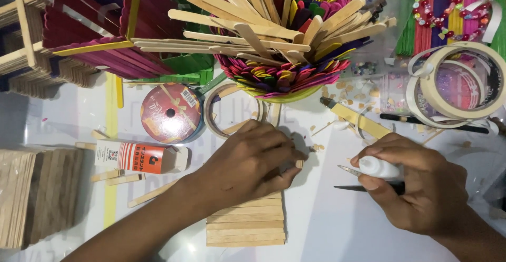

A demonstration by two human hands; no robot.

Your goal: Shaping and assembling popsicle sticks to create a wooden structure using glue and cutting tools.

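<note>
White table (pixel 327 230) | left hand (pixel 247 162) flat — hides stick panel (pixel 247 225) top | right hand (pixel 421 183) pinching glue bottle (pixel 377 167)

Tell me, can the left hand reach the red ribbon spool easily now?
Probably yes. The left hand rests on the wooden stick panel, and only bare table separates it from the red ribbon spool.

Single head camera, looking steeply down, close over cluttered craft table (pixel 327 230).
</note>
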